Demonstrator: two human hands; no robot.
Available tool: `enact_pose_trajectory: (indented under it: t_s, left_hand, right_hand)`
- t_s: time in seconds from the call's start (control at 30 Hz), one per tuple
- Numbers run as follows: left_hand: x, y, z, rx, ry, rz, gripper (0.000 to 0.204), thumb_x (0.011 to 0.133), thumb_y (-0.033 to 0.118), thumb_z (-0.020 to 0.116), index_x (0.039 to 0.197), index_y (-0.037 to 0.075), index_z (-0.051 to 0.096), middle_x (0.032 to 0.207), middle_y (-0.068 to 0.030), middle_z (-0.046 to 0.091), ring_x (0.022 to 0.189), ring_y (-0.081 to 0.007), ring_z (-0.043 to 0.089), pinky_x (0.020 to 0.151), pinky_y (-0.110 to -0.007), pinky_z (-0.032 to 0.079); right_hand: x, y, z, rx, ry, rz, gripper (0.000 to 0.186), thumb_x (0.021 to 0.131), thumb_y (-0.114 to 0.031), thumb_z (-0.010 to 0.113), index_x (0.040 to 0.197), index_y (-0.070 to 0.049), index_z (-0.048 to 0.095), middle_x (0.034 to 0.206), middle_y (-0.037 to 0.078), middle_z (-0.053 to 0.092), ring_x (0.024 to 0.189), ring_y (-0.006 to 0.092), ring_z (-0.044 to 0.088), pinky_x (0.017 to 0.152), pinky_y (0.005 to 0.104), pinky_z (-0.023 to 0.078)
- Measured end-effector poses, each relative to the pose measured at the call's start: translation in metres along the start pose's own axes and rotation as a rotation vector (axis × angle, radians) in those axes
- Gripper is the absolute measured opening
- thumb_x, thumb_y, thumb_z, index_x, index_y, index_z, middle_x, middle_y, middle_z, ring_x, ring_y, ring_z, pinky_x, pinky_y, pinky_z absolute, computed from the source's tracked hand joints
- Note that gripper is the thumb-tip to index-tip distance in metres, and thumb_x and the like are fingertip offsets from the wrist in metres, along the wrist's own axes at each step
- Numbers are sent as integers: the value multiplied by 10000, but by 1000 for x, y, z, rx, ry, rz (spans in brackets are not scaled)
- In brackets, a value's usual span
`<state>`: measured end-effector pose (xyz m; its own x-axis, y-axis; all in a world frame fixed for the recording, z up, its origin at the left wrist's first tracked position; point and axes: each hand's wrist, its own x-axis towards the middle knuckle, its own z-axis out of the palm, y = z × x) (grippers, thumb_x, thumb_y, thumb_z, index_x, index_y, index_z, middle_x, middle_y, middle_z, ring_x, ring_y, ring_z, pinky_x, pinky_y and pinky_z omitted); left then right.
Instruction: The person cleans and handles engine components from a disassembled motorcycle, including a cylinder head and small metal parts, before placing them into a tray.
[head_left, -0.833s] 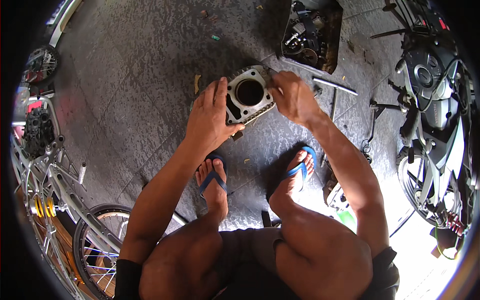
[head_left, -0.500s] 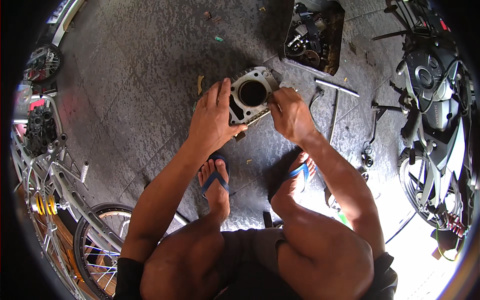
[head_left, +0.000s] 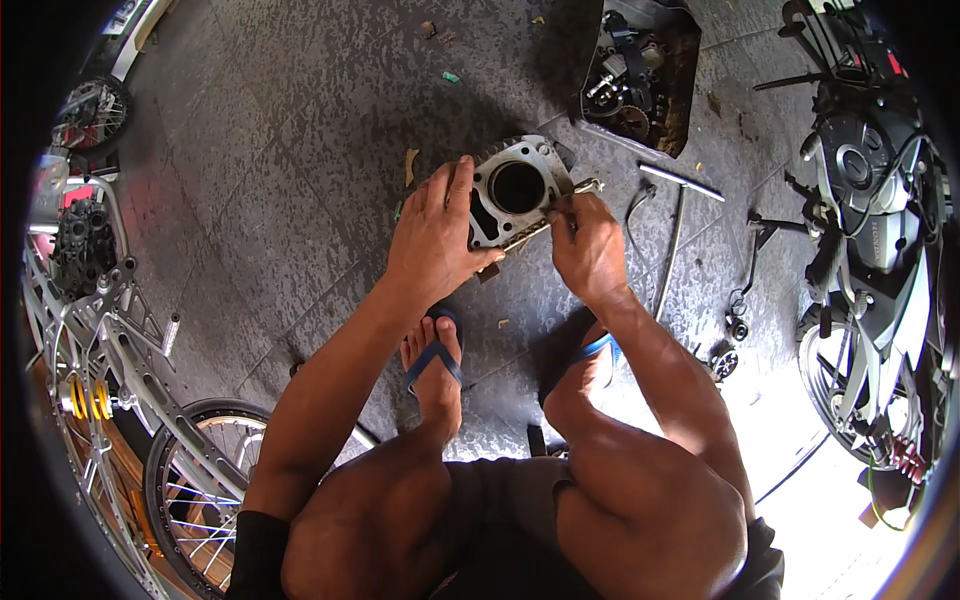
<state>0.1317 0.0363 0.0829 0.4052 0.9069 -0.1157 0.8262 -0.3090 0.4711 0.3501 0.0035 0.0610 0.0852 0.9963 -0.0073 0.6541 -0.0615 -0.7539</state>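
A metal engine cylinder block [head_left: 540, 165] with a round bore and bolt holes sits on the floor before me. My left hand [head_left: 434, 225] grips its left side, fingers over the top and thumb along the lower edge. My right hand [head_left: 588, 245] is closed at the block's lower right edge, its fingertips pinched on something small that I cannot make out. A small silver piece [head_left: 591, 185] shows just above those fingers; whether they hold it is unclear.
An angular pan [head_left: 673, 100] of engine parts lies at the back right, near a T-bar tool [head_left: 696, 188] and cables. A motorcycle [head_left: 880, 245] stands on the right. A silver frame [head_left: 135, 360] and spoked wheel [head_left: 205, 480] are on the left, beside my feet and legs.
My right hand has moved downward along the block's right edge, uncovering more of the silver piece. The block and left hand appear slightly farther right in the view, as does the background.
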Motion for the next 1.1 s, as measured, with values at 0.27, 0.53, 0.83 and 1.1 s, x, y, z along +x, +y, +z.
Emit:
enact_pose_trajectory:
  t_s: [0.27,0.53,0.83,1.1]
  left_hand:
    - [3,0,-1,-18,28,19,1203,622,357,970,1567,22,306,1478,-240,455,1332,-449,507,1113,-505,451]
    - [2,-2,0,-10,79,57,1169,616,352,963,1544,20,336,1416,-199,517,1294,-383,549,1097,-476,447]
    - [5,0,0,49,63,60,1199,600,362,969,1552,33,320,1431,-170,494,1278,-357,555,1087,-489,463]
    - [6,3,2,36,70,48,1188,593,370,971,1543,33,342,1404,-177,509,1261,-377,562,1074,-480,471]
  right_hand:
    - [-10,-3,7,78,81,58,59,902,-52,619,902,2,643,878,216,667,841,453,637,812,512,518]
    - [-19,-13,15,-76,27,-126,92,867,-106,663,879,-15,651,863,220,655,830,410,647,785,500,518]
    - [31,4,-15,-30,-10,-85,119,882,-118,662,904,-1,660,928,229,677,934,423,648,867,505,503]
    - [-2,1,7,-50,56,-57,86,879,-87,635,878,-1,638,886,220,668,885,421,647,834,523,498]
